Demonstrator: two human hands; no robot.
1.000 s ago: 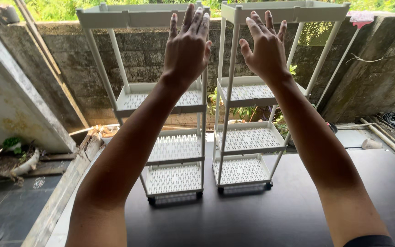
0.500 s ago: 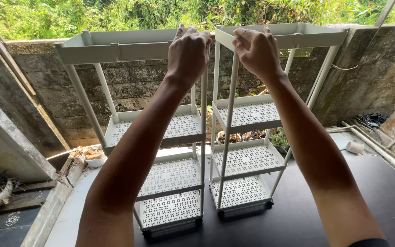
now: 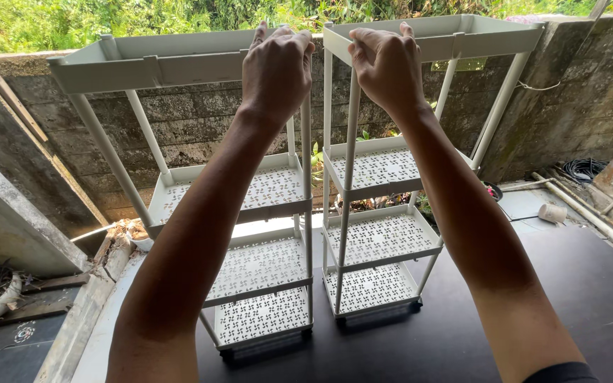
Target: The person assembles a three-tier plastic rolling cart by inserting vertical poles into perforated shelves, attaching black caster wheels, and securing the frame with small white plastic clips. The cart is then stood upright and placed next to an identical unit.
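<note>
Two tall white plastic shelf racks with perforated trays stand side by side on a black table top. My left hand is closed over the top tray's near right corner of the left rack. My right hand grips the top tray's near left corner of the right rack. Both arms stretch forward and up, with the racks' lower trays visible between and beside them.
A mossy concrete wall runs behind the racks, with green plants above it. A coiled black hose, a white roll and pipes lie at right. Wooden planks and debris sit low at left.
Both hands went from open with fingers spread in front of the racks to closed on the top trays. The view has tilted down and come closer.
</note>
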